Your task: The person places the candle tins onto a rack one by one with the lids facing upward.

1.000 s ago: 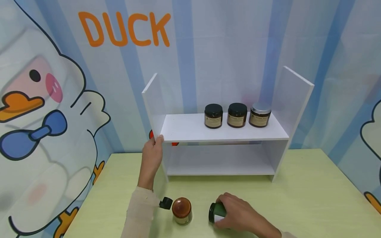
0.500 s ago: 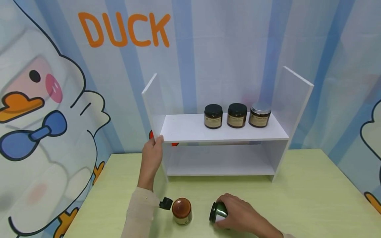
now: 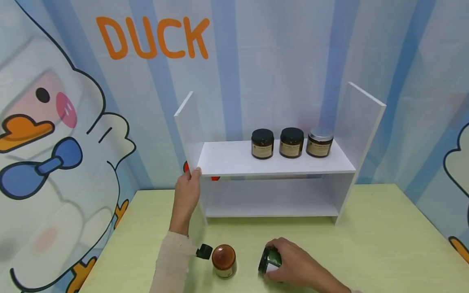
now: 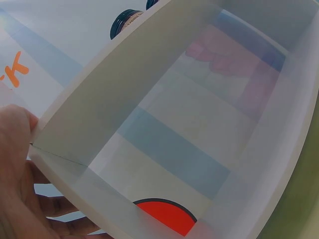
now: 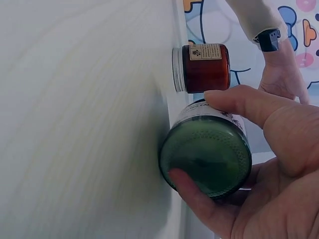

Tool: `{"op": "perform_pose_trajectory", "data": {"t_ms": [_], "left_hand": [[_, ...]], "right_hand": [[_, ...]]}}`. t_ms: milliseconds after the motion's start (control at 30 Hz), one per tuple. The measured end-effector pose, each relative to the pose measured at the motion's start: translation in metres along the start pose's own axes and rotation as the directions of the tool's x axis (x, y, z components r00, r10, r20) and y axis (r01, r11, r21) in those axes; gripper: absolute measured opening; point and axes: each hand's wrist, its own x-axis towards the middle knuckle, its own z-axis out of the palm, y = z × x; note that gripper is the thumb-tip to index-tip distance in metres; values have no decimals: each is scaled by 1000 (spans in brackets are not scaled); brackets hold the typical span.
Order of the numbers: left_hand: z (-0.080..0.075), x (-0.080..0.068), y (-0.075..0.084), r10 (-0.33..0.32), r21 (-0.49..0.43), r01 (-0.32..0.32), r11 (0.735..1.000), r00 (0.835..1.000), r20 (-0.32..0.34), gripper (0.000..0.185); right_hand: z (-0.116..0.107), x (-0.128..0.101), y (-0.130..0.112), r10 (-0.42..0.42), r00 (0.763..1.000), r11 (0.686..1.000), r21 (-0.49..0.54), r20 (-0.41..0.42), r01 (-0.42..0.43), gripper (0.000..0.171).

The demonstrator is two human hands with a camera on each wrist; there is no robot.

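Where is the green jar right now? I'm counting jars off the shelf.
In the head view, the green jar is on the table's near edge, gripped by the right hand, right of the amber jar.

1. Green jar (image 3: pixel 270 259): tipped further over approx 1 s; base now faces up and left, label side less visible.
2. Right hand (image 3: pixel 298 266): grip shifted slightly right w/ jar.

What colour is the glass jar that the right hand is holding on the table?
Dark green, with a white label; the green glass jar shows best in the right wrist view, gripped by the right hand.
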Motion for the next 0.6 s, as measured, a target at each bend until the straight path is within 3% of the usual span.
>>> {"op": "perform_pose_trajectory", "data": {"t_ms": [167,367,600], "left_hand": [[0,0,0,11,6,-10,1000,1000,-1,56],[0,0,-1,5,-7,-5,1000,1000,1,56],[0,-2,1,13,-3,-14,1000,1000,-9,56]], "right_hand": [[-2,1,2,-15,999,999,30,32,14,65],[-3,-1,4,-59,998,996,66,7,58,59],[-6,-2,9,-43,998,976,214,51,31,60]]}}
